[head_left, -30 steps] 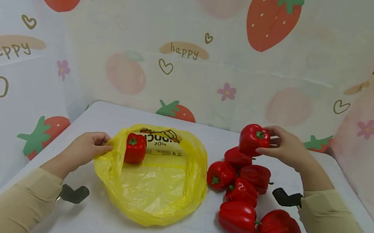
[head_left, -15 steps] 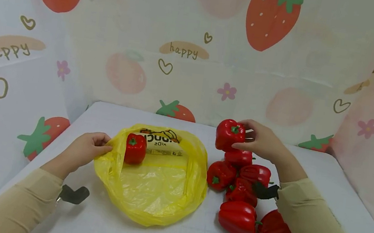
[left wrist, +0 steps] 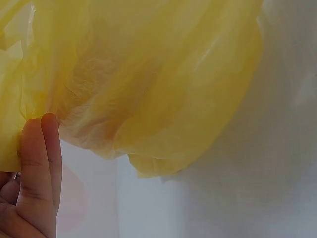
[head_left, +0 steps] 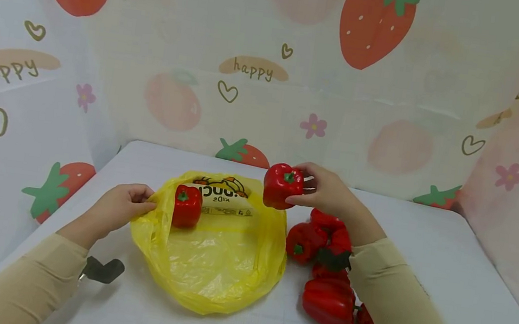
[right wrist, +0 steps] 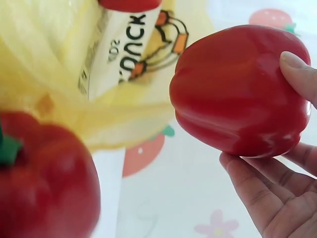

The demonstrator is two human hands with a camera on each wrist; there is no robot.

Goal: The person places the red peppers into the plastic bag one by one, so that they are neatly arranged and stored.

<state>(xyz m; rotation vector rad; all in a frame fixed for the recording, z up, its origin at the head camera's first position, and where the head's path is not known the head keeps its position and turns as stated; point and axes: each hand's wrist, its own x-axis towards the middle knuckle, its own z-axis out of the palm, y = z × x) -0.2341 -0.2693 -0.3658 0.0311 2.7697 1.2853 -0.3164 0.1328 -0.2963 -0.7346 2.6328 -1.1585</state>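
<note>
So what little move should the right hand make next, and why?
The right hand should probably move left and lower its pepper into the bag: the bag is open, the left hand grips it, the pepper is held close by, and another pepper is already inside.

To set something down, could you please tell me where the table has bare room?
The table is bare right of the right sleeve and in front of the yellow plastic bag; red bell peppers crowd between them.
</note>
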